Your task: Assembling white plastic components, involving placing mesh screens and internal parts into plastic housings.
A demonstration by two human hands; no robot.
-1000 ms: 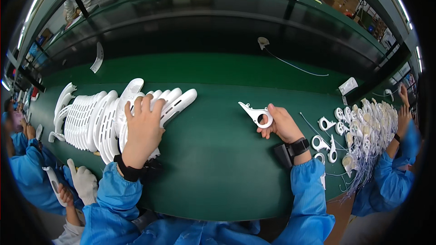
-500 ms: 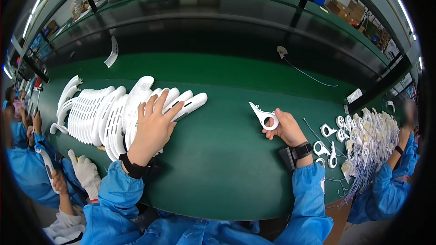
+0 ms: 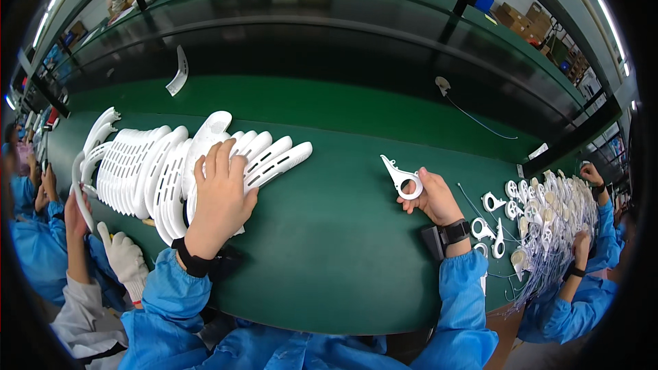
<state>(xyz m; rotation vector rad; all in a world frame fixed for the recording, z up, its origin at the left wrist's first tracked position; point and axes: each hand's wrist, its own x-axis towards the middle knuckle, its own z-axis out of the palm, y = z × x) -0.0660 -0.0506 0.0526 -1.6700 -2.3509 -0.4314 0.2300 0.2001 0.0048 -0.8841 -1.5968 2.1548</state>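
Change vs approx. 1 s back: left hand (image 3: 219,195) has slid along the fanned row of white slotted curved plastic shells (image 3: 171,164) and now lies flat on its right end, fingers spread, pressing, no closed grip. Right hand (image 3: 432,195) has drifted slightly right, grip closed on a white plastic ring-and-spike bracket (image 3: 401,178), lifted just off the green worktop (image 3: 329,253). Judgement: sorting is ongoing, one bracket in hand.

Count: shells approx. 15+, overlapping, exact no. unclear; 1 bracket held; several more brackets (image 3: 493,216) loose by right wrist; 1 stray white curved strip (image 3: 179,72) at rear
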